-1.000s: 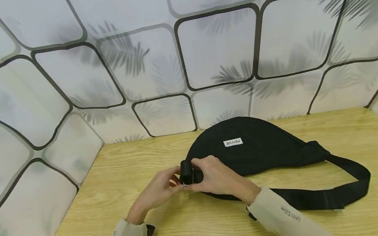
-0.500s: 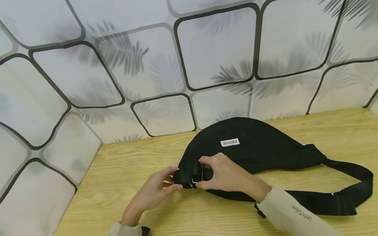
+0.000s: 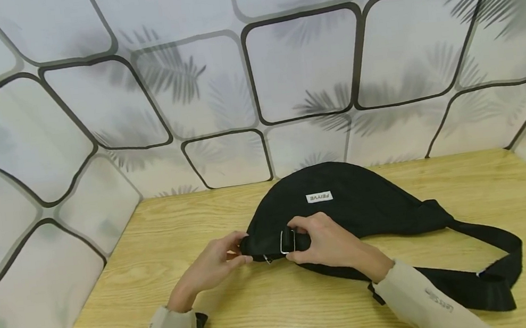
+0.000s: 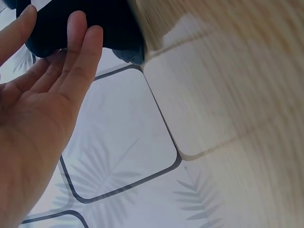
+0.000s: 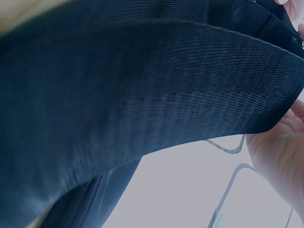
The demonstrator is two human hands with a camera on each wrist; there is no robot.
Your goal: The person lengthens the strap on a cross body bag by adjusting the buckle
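So, nearest first: two pale sleeves [image 3: 431, 298] come in from the bottom, and both hands meet over the front left end of a black waist bag [image 3: 364, 207] lying flat on the desk. The left hand [image 3: 213, 265] has thumb and fingers pinching the dark webbing right at that end, I guess as an anchor so the bag doesn't slide when the other side tugs. The right hand [image 3: 331, 239] pinches a metal buckle [image 3: 281, 243] top and bottom, thumb below and fingers above, which looks like the sensible way to move a slider without squashing the webbing inside it. Black on black, so I can't really tell where webbing stops and bag starts there.

The rest of the strap [image 3: 468, 289] loops off past the right forearm, loose and partly twisted, probably because nothing's pulling on it.

Wrist views add a bit. The left one shows the palm side, with two outer fingers close together and fairly straight, so I'd call it a light hold. The right one is nearly all strap, close enough to see the weave, but it hides the buckle and most of that hand's grip; only the head view gives you those.

Further back, the bag's curved edge faces the patterned wall [image 3: 301, 69], and its white label [image 3: 319, 197] reads upside down, with bare desk [image 3: 191, 211] off to the left.
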